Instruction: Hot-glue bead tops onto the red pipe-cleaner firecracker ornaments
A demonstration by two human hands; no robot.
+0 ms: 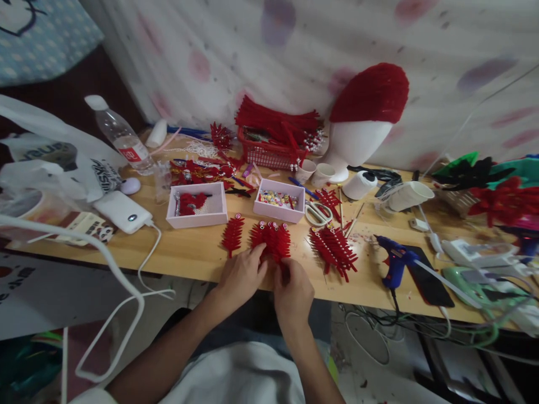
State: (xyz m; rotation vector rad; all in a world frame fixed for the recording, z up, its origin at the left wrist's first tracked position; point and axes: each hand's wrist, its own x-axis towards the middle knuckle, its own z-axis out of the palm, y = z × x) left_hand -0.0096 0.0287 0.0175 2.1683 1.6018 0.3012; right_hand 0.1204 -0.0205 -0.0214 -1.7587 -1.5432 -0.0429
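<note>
Both my hands rest at the near edge of a wooden table [197,255]. My left hand [241,276] and my right hand [293,292] have their fingers closed on the lower end of a bunch of red fuzzy leaf-shaped pieces [272,238] tipped with beads. A single red leaf piece [233,234] lies just left of the bunch. Another pile of red leaf pieces [333,249] lies to the right.
Two pink trays [197,203] [278,200] hold red bits and beads. Scissors [318,213], a blue glue gun [394,261], a red basket of pipe cleaners [269,147], a mannequin head in a red cap [364,120], a water bottle [120,134], a white power bank [123,211] and cups stand around.
</note>
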